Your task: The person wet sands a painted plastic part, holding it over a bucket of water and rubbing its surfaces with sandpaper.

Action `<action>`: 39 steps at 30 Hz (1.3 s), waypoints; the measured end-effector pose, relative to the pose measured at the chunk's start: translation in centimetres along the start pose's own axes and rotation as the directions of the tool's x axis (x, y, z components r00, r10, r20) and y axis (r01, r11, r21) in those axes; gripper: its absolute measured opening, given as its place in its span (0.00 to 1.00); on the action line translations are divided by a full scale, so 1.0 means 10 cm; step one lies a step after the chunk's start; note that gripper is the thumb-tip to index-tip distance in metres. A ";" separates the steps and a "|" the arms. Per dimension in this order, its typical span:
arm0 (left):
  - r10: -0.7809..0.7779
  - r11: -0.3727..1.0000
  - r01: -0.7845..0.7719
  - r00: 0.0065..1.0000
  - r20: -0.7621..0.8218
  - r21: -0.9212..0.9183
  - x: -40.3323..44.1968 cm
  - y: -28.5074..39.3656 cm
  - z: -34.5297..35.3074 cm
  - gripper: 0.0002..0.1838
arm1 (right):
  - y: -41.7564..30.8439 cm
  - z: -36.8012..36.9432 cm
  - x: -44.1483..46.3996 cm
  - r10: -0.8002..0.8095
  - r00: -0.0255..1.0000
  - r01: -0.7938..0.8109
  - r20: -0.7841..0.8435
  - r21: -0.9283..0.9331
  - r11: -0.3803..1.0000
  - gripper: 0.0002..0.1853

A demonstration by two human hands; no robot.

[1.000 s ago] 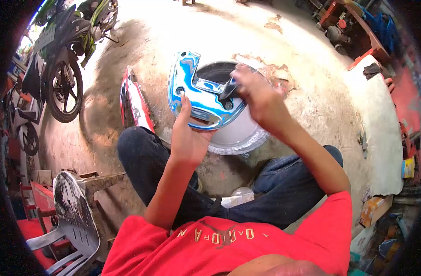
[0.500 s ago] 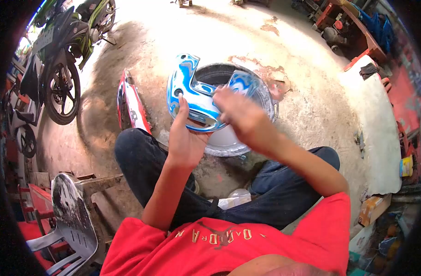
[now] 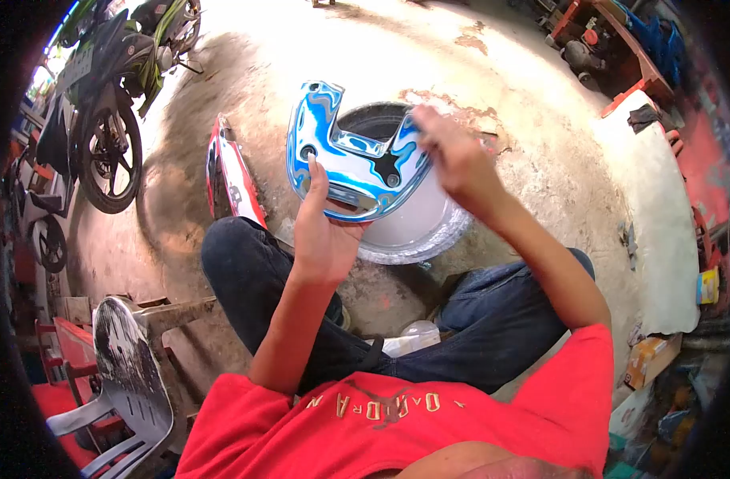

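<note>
My left hand supports a glossy U-shaped motorcycle cover panel from below, its thumb up against the front face. The panel has swirling blue, white and silver patterns, round holes and a dark star-shaped patch near the lower right. My right hand is at the panel's upper right arm, fingers curled together and slightly blurred. Whatever lies under those fingertips is hidden. Below the panel stands a round basin with a pale, wet-looking rim and a dark inside.
A red and white panel leans left of the basin. Motorcycles stand at the far left, and a worn plastic chair is at lower left. To the right are a pale slab, a cardboard box and a red-framed bench.
My right hand has moved right and up, from the panel's middle to its right arm, uncovering the dark star-shaped patch. The left hand keeps its hold, with the panel slightly shifted.
</note>
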State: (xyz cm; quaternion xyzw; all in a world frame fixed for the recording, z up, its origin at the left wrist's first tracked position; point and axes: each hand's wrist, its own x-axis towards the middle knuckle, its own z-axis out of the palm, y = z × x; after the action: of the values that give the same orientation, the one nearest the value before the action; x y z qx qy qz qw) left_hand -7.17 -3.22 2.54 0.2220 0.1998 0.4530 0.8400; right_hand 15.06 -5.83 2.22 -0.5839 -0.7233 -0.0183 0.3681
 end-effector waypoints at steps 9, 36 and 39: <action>0.018 1.000 -0.017 1.000 0.024 -0.019 0.02 -0.06 -0.13 0.24 | -0.23 0.08 -0.23 -0.232 0.973 0.232 0.011 -0.097 0.968 0.23; -0.161 0.987 0.157 0.939 -0.303 -0.038 -0.28 -1.32 -1.50 0.23 | 0.00 1.14 -1.75 0.058 0.969 -0.065 0.239 0.021 0.998 0.23; -0.184 0.981 0.192 0.901 -0.394 -0.018 -0.35 -1.42 -1.61 0.24 | 0.16 1.37 -1.99 0.237 0.954 -0.224 0.182 -0.088 0.971 0.22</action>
State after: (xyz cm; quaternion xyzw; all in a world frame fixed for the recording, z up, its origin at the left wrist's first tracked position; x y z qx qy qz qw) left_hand -8.08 -10.12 -18.13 0.1152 0.3897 0.4031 0.8200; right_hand 10.34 -15.63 -19.46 -0.6753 -0.6812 0.0571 0.2768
